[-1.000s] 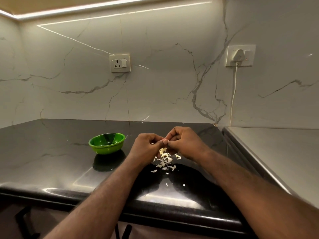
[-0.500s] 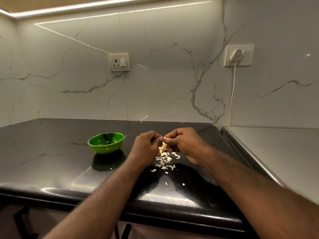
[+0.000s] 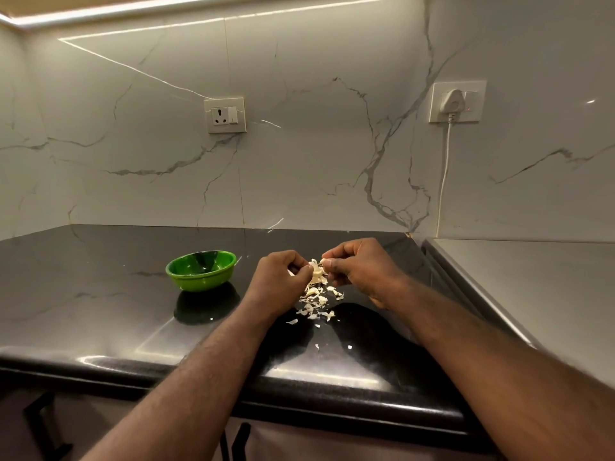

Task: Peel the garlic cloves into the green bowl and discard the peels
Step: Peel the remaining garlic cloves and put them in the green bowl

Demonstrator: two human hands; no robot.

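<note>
A: Where is the clove [image 3: 316, 269]?
B: Right of the bowl [image 3: 203, 281], up off the counter [image 3: 100, 294]; the left hand [image 3: 279, 281] pinches it; the right hand [image 3: 361, 267] pinches its top.
A: And the peels [image 3: 317, 301]?
B: In a heap right of the bowl too, under both hands; some bits lie nearer us.

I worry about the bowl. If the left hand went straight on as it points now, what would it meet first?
Probably the right hand, just past the garlic clove pinched between the two; the green bowl sits aside, left of the left hand.
</note>
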